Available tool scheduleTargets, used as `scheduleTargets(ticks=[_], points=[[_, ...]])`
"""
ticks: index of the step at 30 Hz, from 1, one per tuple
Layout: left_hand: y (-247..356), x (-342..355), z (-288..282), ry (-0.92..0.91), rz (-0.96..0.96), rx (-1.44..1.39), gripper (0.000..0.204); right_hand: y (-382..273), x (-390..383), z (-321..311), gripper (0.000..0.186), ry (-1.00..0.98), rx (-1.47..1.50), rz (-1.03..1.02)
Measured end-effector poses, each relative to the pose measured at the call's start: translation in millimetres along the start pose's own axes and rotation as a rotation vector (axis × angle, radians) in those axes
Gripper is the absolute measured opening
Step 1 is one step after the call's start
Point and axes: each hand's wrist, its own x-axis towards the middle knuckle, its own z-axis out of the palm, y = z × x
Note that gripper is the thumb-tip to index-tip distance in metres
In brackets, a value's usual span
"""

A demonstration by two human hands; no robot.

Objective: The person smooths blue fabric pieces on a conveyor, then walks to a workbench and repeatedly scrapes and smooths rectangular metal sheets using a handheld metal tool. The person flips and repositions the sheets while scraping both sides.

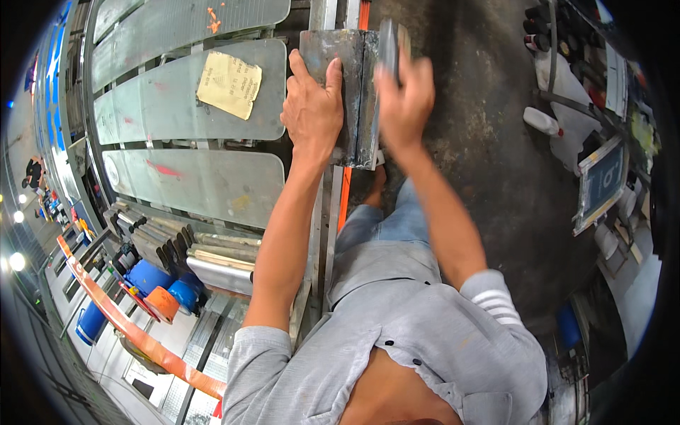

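a grey metal block (pixel 338 78) is pressed flat by the left hand (pixel 312 106) while a dark flat tool (pixel 388 49) is gripped by the right hand (pixel 405 99), so fingers could be nicked if it slips.

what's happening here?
A person in a grey shirt stands at a workbench, seen from above. The left hand lies flat on a grey metal block at the bench edge, steadying it. The right hand grips a dark, narrow tool upright against the block's seam; what kind of tool is unclear. Further left lie long pale panels, one with a yellowed paper sheet on it. Blue and orange containers stand below.
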Motion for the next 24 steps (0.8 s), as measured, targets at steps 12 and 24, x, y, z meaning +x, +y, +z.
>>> scheduleTargets(ticks=[12,24], points=[[1.1,1.1,-1.9,0.007,-0.054,-0.051,0.074,1.2,-122.8,-49.4,0.052,-0.042,0.109,0.087],[-1.4,-5.7,0.7,0.019,-0.015,-0.011,0.068,-16.5,-77.1,-21.1,0.059,-0.030,0.095,0.168]])
